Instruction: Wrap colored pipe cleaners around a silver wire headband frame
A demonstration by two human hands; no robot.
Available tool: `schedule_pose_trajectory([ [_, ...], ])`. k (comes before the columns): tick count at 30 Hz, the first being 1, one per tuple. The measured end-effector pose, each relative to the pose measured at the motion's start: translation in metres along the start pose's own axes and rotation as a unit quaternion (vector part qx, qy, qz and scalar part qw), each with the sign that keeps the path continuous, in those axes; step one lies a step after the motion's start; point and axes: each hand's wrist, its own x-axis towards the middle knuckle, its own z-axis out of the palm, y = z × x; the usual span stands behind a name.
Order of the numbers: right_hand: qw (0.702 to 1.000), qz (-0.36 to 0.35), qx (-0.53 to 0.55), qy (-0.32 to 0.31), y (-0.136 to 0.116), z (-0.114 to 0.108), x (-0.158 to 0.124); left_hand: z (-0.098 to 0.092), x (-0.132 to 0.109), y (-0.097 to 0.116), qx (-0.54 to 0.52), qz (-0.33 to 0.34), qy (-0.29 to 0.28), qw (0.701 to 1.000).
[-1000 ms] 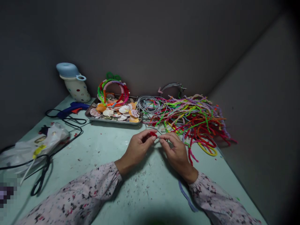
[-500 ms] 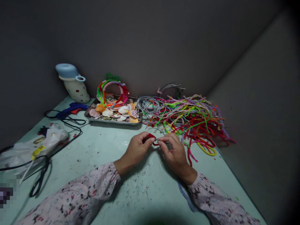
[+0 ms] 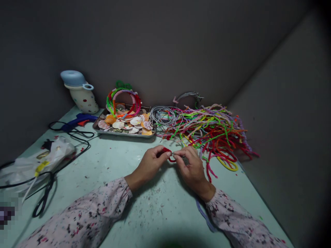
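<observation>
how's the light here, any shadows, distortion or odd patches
All in the head view: wall dark, table brighter; shadows below left hand and right hand; bottle slanted, perhaps from lens distortion; blocky pixels at lower left.

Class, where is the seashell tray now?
In the head view, the tray sits left of centre at the back of the table, between the blue tool and the grey wire coil.

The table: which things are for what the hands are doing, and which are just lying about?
Seem to belong:
red fuzzy strip, in the left hand
probably the fuzzy strip pile and grey wire coil

Seem just lying about:
bottle
blue tool
plastic bag
maybe shell tray
</observation>
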Motion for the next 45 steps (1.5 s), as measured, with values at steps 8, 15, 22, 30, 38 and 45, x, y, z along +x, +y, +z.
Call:
schedule_pose_trajectory([
  [8, 1.0, -0.016, -0.018, -0.017, 0.0, 0.0019, -0.0022, -0.0008, 0.0031, -0.0048, -0.014, -0.023, 0.007, 1.0],
  [15, 1.0, -0.018, -0.017, -0.01, 0.0043, 0.0028, -0.0019, -0.0005, 0.0037, -0.0061, -0.02, -0.033, 0.002, 0.999],
  [22, 1.0, 0.001, -0.02, 0.001, 0.0093, 0.0026, -0.0001, -0.0016, 0.0018, -0.0033, -0.046, -0.044, 0.027, 0.998],
  [30, 0.998, -0.045, -0.042, -0.022, 0.006, 0.0009, 0.0015, -0.0016, 0.0035, -0.0084, -0.043, -0.074, 0.02, 0.996],
  [38, 0.998, -0.043, -0.039, -0.024, 0.0068, 0.0019, 0.0014, -0.0003, 0.0014, -0.0073, -0.041, -0.048, 0.01, 0.998],
  [45, 0.998, -0.05, -0.042, -0.014, 0.0058, 0.0, 0.0016, -0.001, 0.0023, -0.0092, -0.048, -0.073, 0.017, 0.996],
])
